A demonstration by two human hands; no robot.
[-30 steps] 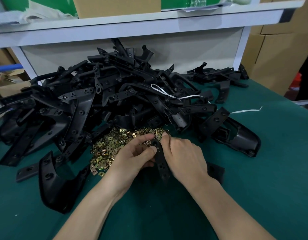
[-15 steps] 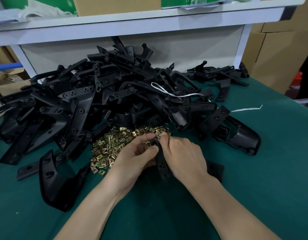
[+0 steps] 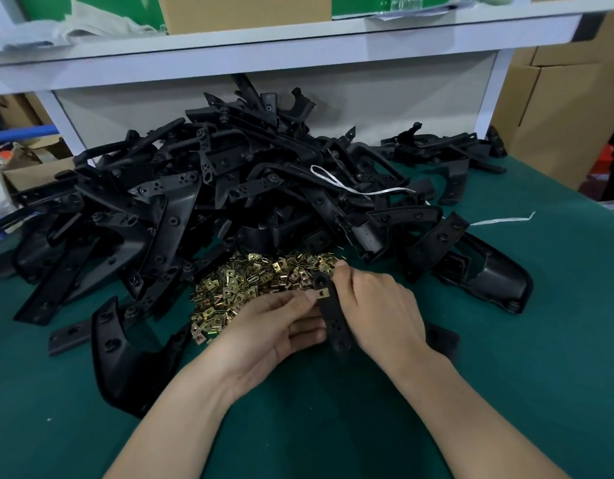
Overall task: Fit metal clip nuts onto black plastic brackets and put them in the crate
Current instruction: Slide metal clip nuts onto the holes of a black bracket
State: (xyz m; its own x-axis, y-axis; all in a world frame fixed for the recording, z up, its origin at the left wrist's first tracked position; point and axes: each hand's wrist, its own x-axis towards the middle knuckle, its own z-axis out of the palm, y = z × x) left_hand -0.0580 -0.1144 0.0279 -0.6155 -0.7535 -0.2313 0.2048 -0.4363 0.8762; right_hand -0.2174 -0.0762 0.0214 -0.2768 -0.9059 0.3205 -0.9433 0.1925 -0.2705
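Black plastic bracket (image 3: pixel 336 326), likely light and stiff, sits near the middle of the table (image 3: pixel 506 375) before the clip nut heap (image 3: pixel 257 285), right grip (image 3: pixel 378 305) pinching its far end while left grip (image 3: pixel 274 326) pinches a small, probably slippery clip nut (image 3: pixel 322 292) onto its strip.

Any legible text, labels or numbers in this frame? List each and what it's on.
None can be read.
Green box on the shelf: no print legible.
Paper on the shelf: too blurred.
Cardboard boxes, right: no marks show.
Held bracket and its clip nut: no markings show.
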